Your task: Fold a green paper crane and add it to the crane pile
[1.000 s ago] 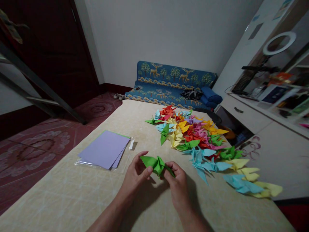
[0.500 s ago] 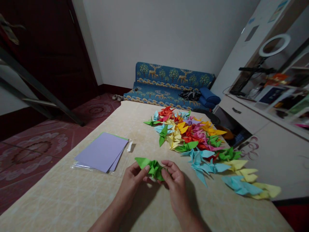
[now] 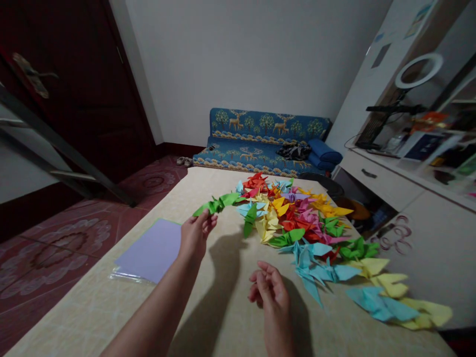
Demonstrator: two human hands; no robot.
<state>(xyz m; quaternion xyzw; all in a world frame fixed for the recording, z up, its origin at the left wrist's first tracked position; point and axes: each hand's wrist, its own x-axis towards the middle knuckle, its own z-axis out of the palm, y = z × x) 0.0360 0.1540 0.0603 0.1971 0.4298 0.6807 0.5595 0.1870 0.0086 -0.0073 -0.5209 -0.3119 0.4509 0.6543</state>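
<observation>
Pinched by one wing, a folded green paper crane (image 3: pixel 212 205) is in my left hand (image 3: pixel 194 237), raised over the table's middle left of the crane pile. Its far end overlaps another green crane (image 3: pixel 231 199) at the pile's edge; whether they touch I cannot tell. My right hand (image 3: pixel 273 297) hovers lower down, near the light blue cranes (image 3: pixel 307 258), with loosely curled fingers and nothing in them. Red (image 3: pixel 256 183), yellow (image 3: pixel 267 225), orange and pink cranes lie heaped on the right half of the table.
Purple paper sheets (image 3: pixel 152 250) lie on a clear plastic sleeve at the left, partly behind my left forearm. The cloth-covered table (image 3: pixel 208 173) ends before a blue patterned sofa (image 3: pixel 256 144). A white cabinet (image 3: pixel 416 218) stands right, a metal ladder (image 3: pixel 92 171) left.
My left hand has carried the green crane forward and left, toward the pile's near-left edge. My right hand has let go of it and stayed low. The view has tilted slightly up.
</observation>
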